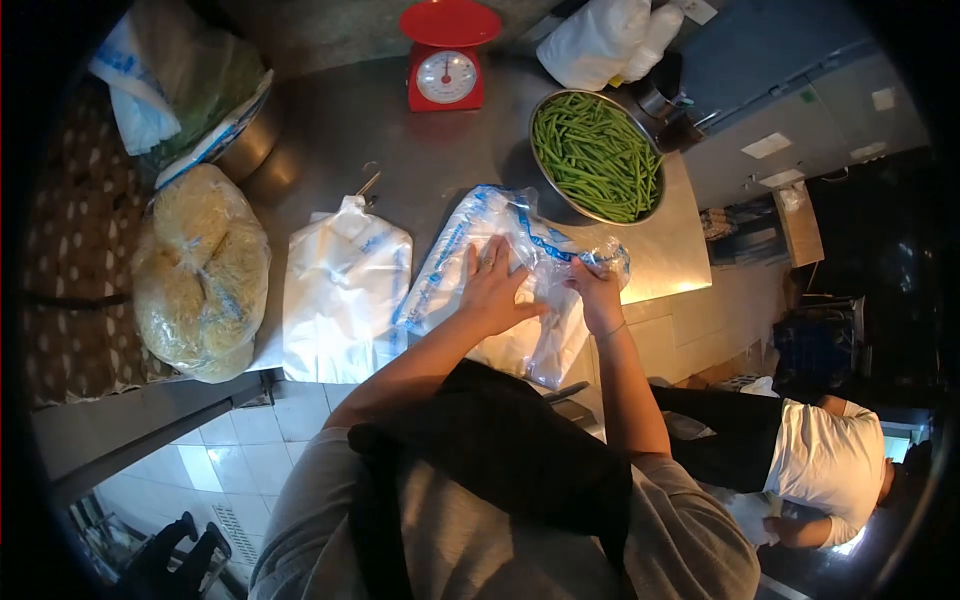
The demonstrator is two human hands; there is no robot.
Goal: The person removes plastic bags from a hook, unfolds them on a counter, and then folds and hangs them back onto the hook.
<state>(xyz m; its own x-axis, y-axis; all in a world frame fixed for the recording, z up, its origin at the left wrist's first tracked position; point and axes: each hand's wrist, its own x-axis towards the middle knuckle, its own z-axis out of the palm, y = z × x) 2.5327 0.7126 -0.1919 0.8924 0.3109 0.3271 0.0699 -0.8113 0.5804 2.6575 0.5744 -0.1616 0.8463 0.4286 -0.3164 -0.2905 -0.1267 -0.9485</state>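
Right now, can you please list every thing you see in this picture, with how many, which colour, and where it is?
clear plastic bag: one, clear with blue print, flat on the table under both hands
bowl of green beans: one, metal bowl, green beans, far right of the table
kitchen scale: one, red, far edge of the table
white plastic bags: one stack, white, left of the clear bag
bag of noodles: one, pale yellow, left end of the table
table: one, grey metal
other person: one, white shirt, lower right
left hand: flat on the clear bag
right hand: pinching the bag's edge
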